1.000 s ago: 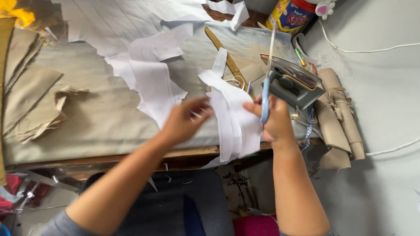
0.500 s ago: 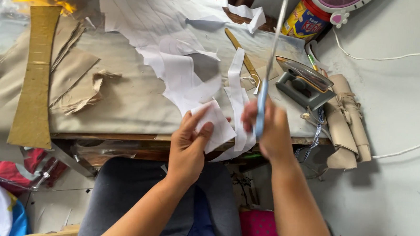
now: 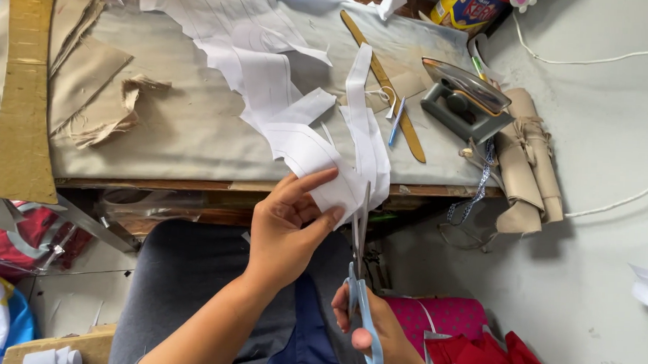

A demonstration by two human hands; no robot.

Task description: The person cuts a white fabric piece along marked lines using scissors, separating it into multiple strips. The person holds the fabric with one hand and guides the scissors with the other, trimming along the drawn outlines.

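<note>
The white paper piece (image 3: 317, 167) is now hanging off the near edge of the worktable (image 3: 193, 134), lower and closer to the person's lap than it was half a second ago, when both hands were still up at the table's edge. The scissors (image 3: 359, 280) have dropped too: earlier they were standing up beside the paper strip, and now the blue handles are sitting down by the lap with the blades pointing up into the paper's lower edge.

The left hand (image 3: 288, 224) is holding the paper from below, thumb and fingers pinching the sheet near its lower corner, the index finger stretching out along it. The right hand (image 3: 375, 332) is sitting below and just right of the left, its fingers closing through the scissor loops; the blades are looking nearly closed where they are meeting the paper. Both forearms are angling in from the bottom of the view.

A long white strip (image 3: 361, 110) is trailing up from the held piece onto the table. Beyond it are lying a wooden ruler (image 3: 381, 74), a blue pen (image 3: 396, 123) and a flat iron (image 3: 465, 97). A roll of tan fabric (image 3: 528, 156) is drooping off the right end, and a long cardboard pattern piece (image 3: 26, 85) is lying at the left.
</note>
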